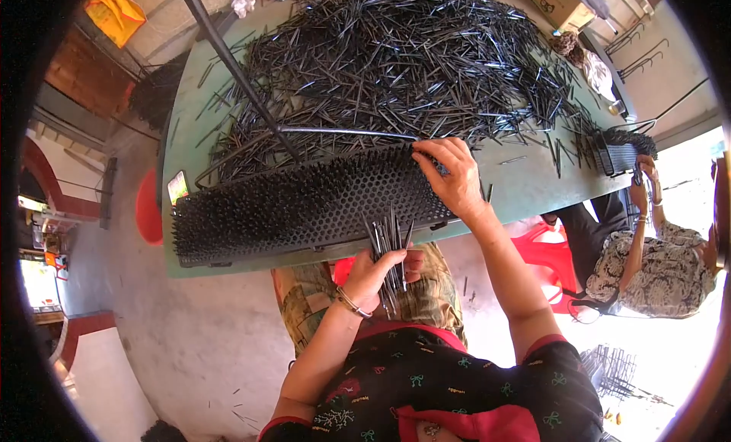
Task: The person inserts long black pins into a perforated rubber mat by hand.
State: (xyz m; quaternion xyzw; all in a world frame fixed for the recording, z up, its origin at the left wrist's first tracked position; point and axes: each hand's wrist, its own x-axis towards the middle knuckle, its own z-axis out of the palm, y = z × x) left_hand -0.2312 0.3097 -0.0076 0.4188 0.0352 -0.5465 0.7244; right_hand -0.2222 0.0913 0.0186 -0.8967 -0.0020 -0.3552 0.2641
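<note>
A long black rack (381,200) full of holes lies tilted along the table's near edge. Its left and far parts are packed with thin black sticks (244,202) standing on end, while rows of bare holes show toward the right. My left hand (373,278), below the rack, is closed around a loose bundle of slim dark sticks (391,240) pointing up. At the rack's far right edge, my right hand (453,175) has thumb and fingertips pinched together. Whatever lies between those fingertips is too small to make out.
A big heap of dark sticks (396,54) covers much of the green table (525,175). A metal bar (236,69) slants over the rack's far side. At right, another person (655,267) handles a similar rack (615,156). A red stool (544,252) stands between us.
</note>
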